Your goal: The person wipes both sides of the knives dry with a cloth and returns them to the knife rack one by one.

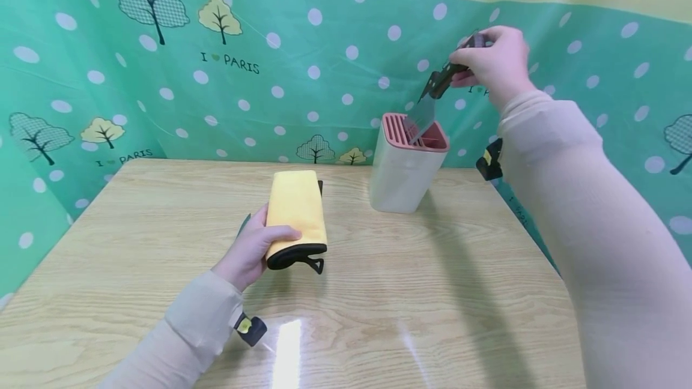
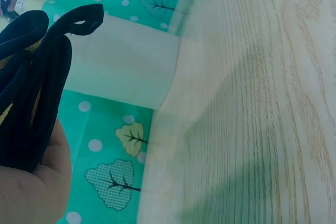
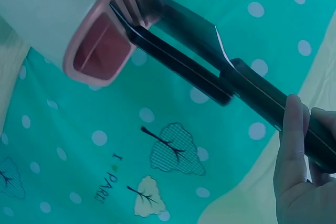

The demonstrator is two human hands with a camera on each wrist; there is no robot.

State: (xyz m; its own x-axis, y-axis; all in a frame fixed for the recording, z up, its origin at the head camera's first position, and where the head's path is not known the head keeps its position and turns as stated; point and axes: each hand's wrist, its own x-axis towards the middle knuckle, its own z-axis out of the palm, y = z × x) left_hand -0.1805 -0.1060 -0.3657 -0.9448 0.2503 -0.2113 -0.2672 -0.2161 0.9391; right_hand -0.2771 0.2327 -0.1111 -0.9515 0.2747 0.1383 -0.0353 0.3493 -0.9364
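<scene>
My left hand (image 1: 248, 251) grips a folded yellow cloth (image 1: 296, 206) with black edging and a small black loop, held above the table; the left wrist view shows the black edge folds (image 2: 34, 93) up close. Raised at the right, my right hand (image 1: 500, 62) holds a broad-bladed kitchen knife (image 3: 181, 24) by its dark handle. The blade slants down, its lower end at the slots of a white knife block (image 1: 402, 179) with a pink top. A second knife (image 3: 178, 64), dark-handled and narrower, stands in the block beside that blade, its handle free of my fingers.
The block stands near the back edge of a light wooden table (image 1: 162, 245). Behind the table hangs a green curtain (image 1: 303, 89) with white dots and printed trees. The block's top also has a larger pink-rimmed opening (image 3: 102, 53).
</scene>
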